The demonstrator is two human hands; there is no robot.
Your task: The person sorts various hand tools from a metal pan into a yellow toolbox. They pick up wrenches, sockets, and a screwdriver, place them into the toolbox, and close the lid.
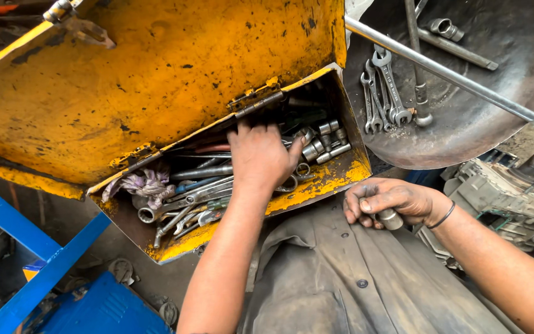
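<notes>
My left hand (259,156) reaches into an open yellow metal toolbox (332,179), palm down, fingers spread over the tools at its back. Several wrenches (186,204) and steel sockets (322,145) lie in the box, with a purple and white rag (143,184) at its left end. I cannot tell whether the fingers grip any tool. My right hand (390,201) rests on my grey shirt (341,278) to the right of the box, closed around a steel socket (390,218).
The toolbox lid (156,74) stands open at the upper left. A round dark metal pan (465,111) at the upper right holds several wrenches (381,93), a long steel bar (440,71) and sockets. A blue metal frame (32,266) sits at the lower left.
</notes>
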